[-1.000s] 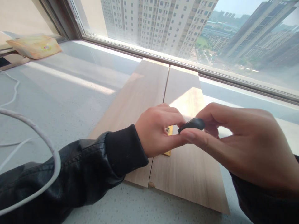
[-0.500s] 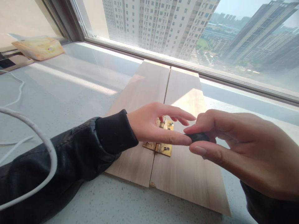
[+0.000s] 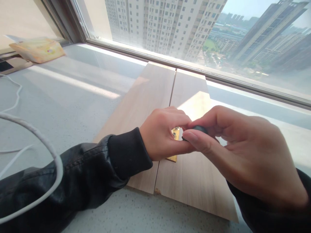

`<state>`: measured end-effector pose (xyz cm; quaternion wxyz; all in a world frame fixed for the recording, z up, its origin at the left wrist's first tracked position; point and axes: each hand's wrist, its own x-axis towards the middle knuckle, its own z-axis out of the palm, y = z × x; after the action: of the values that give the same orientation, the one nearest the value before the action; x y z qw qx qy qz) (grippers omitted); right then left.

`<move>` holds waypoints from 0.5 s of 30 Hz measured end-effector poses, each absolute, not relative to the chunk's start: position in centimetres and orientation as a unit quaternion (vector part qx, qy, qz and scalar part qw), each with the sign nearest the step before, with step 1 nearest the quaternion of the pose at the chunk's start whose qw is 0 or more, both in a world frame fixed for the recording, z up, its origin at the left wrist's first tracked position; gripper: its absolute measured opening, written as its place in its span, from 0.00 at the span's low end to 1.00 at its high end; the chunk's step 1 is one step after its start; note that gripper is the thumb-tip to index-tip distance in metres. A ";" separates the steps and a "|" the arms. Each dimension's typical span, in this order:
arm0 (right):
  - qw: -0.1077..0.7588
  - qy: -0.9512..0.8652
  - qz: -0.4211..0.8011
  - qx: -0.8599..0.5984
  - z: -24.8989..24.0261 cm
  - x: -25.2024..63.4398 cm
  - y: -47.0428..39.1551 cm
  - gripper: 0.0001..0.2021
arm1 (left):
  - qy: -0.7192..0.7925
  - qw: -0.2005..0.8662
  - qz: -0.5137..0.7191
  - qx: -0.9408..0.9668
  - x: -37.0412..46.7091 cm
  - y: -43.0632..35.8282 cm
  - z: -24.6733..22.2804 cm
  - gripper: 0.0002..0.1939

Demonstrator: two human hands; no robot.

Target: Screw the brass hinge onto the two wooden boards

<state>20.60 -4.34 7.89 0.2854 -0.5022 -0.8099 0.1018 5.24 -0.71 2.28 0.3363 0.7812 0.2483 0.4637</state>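
My right hand pinches a small, dark, rounded object between thumb and fingers; much of it is covered. My left hand meets it from the other side, thumb and fingers curled together around the object's near end. What the left fingertips hold is hidden behind my right thumb. Below both hands lies a brass-coloured hinge, mostly covered by my left hand, with a screw visible in its right leaf. It lies across the seam between two pale wooden boards, a left board and a right board.
The boards lie on a speckled white sill against the window frame. A white cable loops in front of my left sleeve. At the far left stands a yellow-orange packet.
My right hand has moved left with the dark object. My left hand's stretched fingers have curled in to meet it. The view has shifted slightly.
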 end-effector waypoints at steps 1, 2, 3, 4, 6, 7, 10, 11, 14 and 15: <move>0.289 -0.811 0.120 -0.494 8.0 20.8 -4.4 0.14 | 0.246 0.354 0.464 0.774 5.2 -0.7 2.3 0.09; 0.291 -0.812 0.143 -0.484 8.1 21.0 -4.4 0.12 | 0.242 0.375 0.466 0.764 5.2 -0.8 2.3 0.08; 0.296 -0.813 0.168 -0.473 8.3 21.3 -4.5 0.09 | 0.232 0.397 0.467 0.755 5.1 -0.7 2.2 0.07; 0.300 -0.813 0.191 -0.460 8.4 21.6 -4.5 0.07 | 0.216 0.420 0.467 0.748 5.1 -0.7 2.2 0.06; 0.298 -0.814 0.228 -0.442 8.6 22.2 -4.7 0.08 | 0.173 0.465 0.457 0.738 5.2 -0.6 2.1 0.03; 0.292 -0.816 0.240 -0.436 8.7 22.5 -4.7 0.10 | 0.152 0.489 0.446 0.734 5.2 -0.5 2.0 0.03; 0.254 -0.835 0.258 -0.415 8.7 23.0 -4.7 0.11 | 0.092 0.553 0.399 0.726 5.3 -0.3 2.0 0.05; 0.246 -0.840 0.256 -0.411 8.6 23.1 -4.6 0.11 | 0.081 0.560 0.384 0.730 5.3 -0.3 2.0 0.06; 0.247 -0.829 0.249 -0.435 8.3 23.2 -4.4 0.07 | 0.095 0.532 0.359 0.761 5.2 -0.3 2.1 0.06; 0.250 -0.821 0.251 -0.448 8.2 23.2 -4.4 0.06 | 0.116 0.514 0.361 0.769 5.1 -0.3 2.1 0.05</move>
<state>23.24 -4.36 8.17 0.2496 -0.4481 -0.8209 0.2511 5.12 -0.29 2.06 0.5144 0.7691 0.1157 0.3612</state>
